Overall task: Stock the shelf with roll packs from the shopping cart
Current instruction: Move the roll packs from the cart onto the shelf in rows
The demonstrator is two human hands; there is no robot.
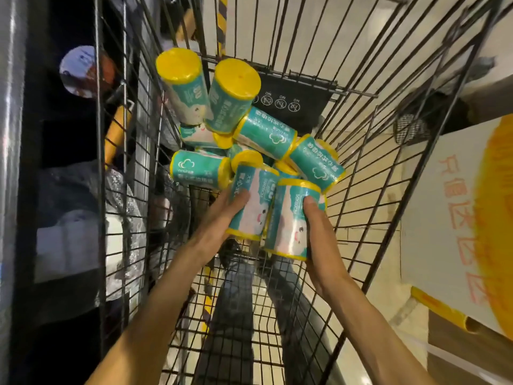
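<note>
Both my hands reach down into the wire shopping cart (369, 151). My left hand (224, 211) grips one teal roll pack with yellow ends (254, 202). Right beside it, my right hand (319, 232) grips a second teal roll pack (290, 218). The two held packs stand side by side and touch. Beyond them several more roll packs (233, 95) lie piled against the cart's far end, some upright, some on their sides.
A dark shelf unit (63, 190) with wrapped white goods stands to the left of the cart. A white and yellow cardboard box (455, 218) lies on the floor at the right. A black label panel (294, 101) hangs at the cart's far end.
</note>
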